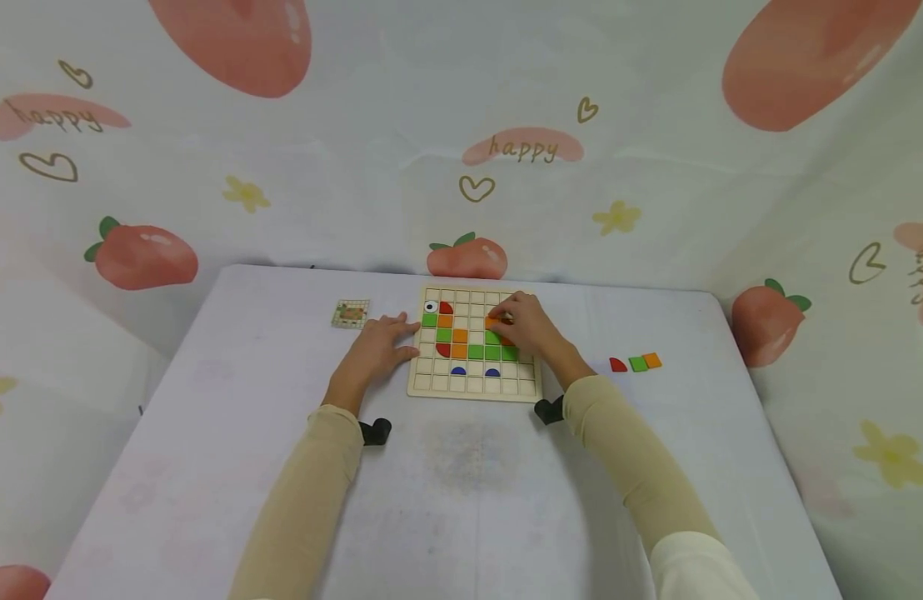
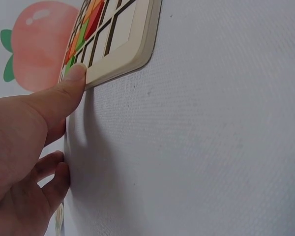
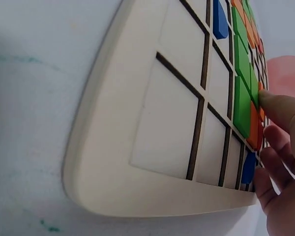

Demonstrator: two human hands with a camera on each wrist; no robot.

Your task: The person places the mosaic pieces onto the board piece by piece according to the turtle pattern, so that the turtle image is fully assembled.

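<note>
A wooden grid board (image 1: 441,385) holds red, orange, green and blue tiles and a round eye piece (image 1: 431,307). At its left edge, my left hand (image 1: 375,346) steadies it with the thumb (image 2: 76,73) touching the rim and the fingers loosely extended. Over the board's right side, my right hand (image 1: 532,325) has thumb and index finger at a small orange tile (image 1: 491,322), seemingly pinching it. Green tiles (image 3: 242,108) sit just below, beside the right thumb in the right wrist view. Part of a red tile (image 1: 507,332) is hidden under this hand.
A small pattern card (image 1: 351,313) lies left of the board. To the right lie a loose red quarter-round tile (image 1: 618,365), a green tile (image 1: 638,363) and an orange tile (image 1: 652,360). A patterned cloth wall (image 1: 401,183) rises behind the white table (image 1: 476,517).
</note>
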